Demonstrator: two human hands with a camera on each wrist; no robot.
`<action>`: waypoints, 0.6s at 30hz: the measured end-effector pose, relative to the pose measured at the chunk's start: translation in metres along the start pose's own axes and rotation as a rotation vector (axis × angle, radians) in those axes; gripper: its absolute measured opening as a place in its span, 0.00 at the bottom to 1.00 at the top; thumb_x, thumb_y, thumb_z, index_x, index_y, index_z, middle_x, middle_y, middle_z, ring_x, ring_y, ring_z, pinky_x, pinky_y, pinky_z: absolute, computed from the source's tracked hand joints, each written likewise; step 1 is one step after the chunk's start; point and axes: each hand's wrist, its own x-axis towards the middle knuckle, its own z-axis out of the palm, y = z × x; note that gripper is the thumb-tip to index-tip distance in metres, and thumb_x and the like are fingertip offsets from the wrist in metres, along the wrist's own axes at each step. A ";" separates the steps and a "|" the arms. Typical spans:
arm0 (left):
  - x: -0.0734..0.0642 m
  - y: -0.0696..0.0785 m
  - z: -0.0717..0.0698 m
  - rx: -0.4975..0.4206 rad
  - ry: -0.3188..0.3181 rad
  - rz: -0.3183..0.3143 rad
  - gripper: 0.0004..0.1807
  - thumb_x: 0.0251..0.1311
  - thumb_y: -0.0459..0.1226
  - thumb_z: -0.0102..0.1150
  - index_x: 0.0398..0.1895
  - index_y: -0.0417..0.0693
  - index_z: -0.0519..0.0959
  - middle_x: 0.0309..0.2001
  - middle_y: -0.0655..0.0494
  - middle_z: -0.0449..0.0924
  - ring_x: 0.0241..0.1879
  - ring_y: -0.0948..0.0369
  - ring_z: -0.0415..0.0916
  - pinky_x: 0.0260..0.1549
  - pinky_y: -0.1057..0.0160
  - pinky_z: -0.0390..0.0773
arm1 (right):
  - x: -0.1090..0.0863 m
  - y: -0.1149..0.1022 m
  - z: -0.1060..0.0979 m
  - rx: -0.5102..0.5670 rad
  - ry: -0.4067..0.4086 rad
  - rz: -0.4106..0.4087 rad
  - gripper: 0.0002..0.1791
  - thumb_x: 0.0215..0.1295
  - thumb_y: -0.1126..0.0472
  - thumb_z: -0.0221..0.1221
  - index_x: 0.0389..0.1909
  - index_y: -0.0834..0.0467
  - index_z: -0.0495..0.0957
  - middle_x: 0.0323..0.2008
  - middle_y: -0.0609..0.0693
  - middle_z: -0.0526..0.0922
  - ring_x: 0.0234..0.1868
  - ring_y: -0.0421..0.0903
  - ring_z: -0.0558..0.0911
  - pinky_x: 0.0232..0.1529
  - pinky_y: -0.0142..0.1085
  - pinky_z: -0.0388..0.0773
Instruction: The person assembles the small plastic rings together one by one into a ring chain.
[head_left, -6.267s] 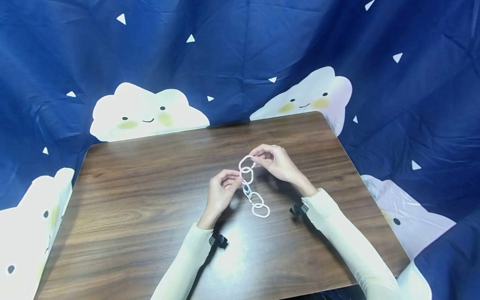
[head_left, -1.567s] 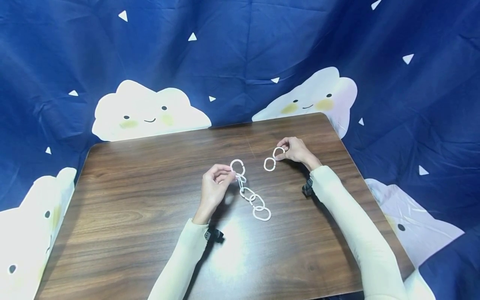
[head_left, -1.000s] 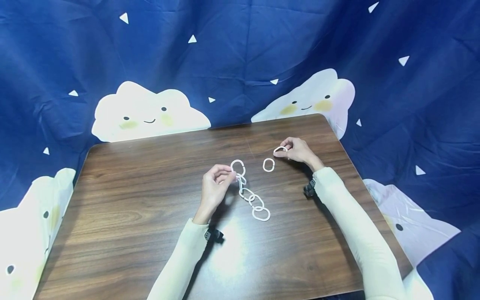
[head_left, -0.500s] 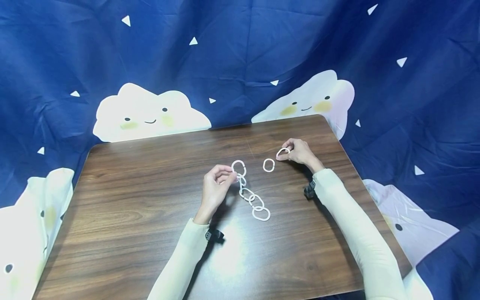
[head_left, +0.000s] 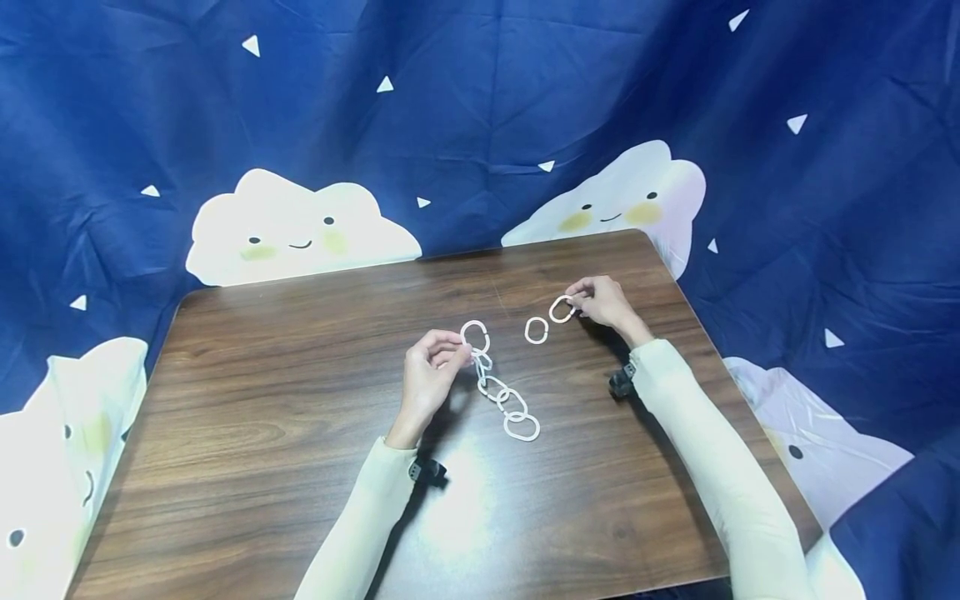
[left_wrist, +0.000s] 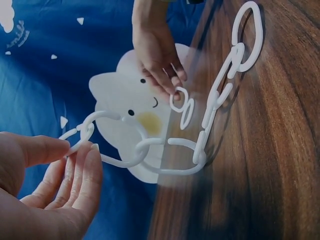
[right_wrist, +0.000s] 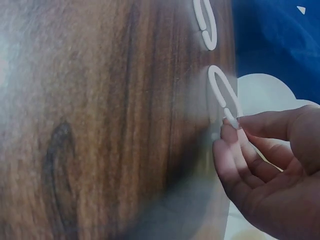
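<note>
Resting on the dark wooden bench (head_left: 300,400), the near end of the white chain (head_left: 504,395) trails toward the person, its links looped one through another. Just nearer than the chain and to its left sits a black wrist camera (head_left: 429,472) on a pale sleeve (head_left: 360,517). At the chain's upper left, the left hand (head_left: 429,375) pinches it between thumb and fingers, with the topmost links lifted off the wood. That light hold seems right to me: firm enough to stop slack from twisting, loose enough not to strain the splits in the links. Beyond the chain and to its right, a loose ring (head_left: 527,331) lies apart, open at one side. A little farther from the chain, the right hand (head_left: 606,304) grasps a second ring (head_left: 551,313) by its end, thumb against fingers, just beside the first but not touching it (whether its free end meets the wood I cannot tell). To handle so slim a piece well, I would keep thumb and finger squarely opposed, leave its split in sight, and guide it slowly, clear of its neighbour. Behind everything, past the chain and the bench's edge, hangs a blue curtain (head_left: 450,108) with smiling clouds (head_left: 300,237).
</note>
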 end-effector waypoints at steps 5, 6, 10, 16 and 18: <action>-0.001 0.000 0.001 0.005 -0.001 0.000 0.11 0.63 0.24 0.67 0.46 0.29 0.80 0.42 0.26 0.84 0.31 0.59 0.88 0.38 0.67 0.91 | -0.005 -0.004 -0.002 0.027 0.009 -0.031 0.10 0.72 0.65 0.63 0.49 0.65 0.85 0.46 0.65 0.89 0.37 0.49 0.90 0.35 0.25 0.86; -0.001 0.000 0.001 0.007 -0.002 0.002 0.11 0.63 0.24 0.67 0.46 0.29 0.79 0.42 0.26 0.84 0.31 0.59 0.89 0.38 0.67 0.91 | -0.006 -0.006 -0.002 0.023 0.011 -0.040 0.10 0.72 0.65 0.63 0.49 0.65 0.85 0.45 0.65 0.89 0.36 0.47 0.90 0.35 0.24 0.84; -0.001 -0.001 0.002 0.010 -0.003 0.009 0.11 0.63 0.24 0.67 0.46 0.29 0.80 0.42 0.27 0.84 0.31 0.58 0.89 0.38 0.67 0.91 | -0.012 -0.012 -0.003 0.008 0.017 -0.072 0.10 0.72 0.64 0.63 0.50 0.63 0.85 0.45 0.62 0.89 0.35 0.40 0.87 0.35 0.20 0.80; -0.001 -0.004 0.002 0.009 0.003 0.005 0.11 0.63 0.24 0.67 0.46 0.28 0.80 0.41 0.28 0.85 0.31 0.60 0.88 0.38 0.68 0.91 | -0.021 -0.026 -0.001 0.049 0.006 -0.111 0.10 0.71 0.66 0.64 0.50 0.63 0.84 0.45 0.62 0.89 0.38 0.46 0.89 0.38 0.21 0.82; -0.001 -0.005 0.003 0.014 0.007 0.005 0.11 0.63 0.25 0.67 0.46 0.29 0.80 0.41 0.29 0.85 0.31 0.59 0.89 0.38 0.68 0.91 | -0.023 -0.030 0.000 0.063 0.005 -0.130 0.10 0.71 0.66 0.64 0.50 0.63 0.84 0.44 0.62 0.89 0.38 0.46 0.89 0.38 0.21 0.83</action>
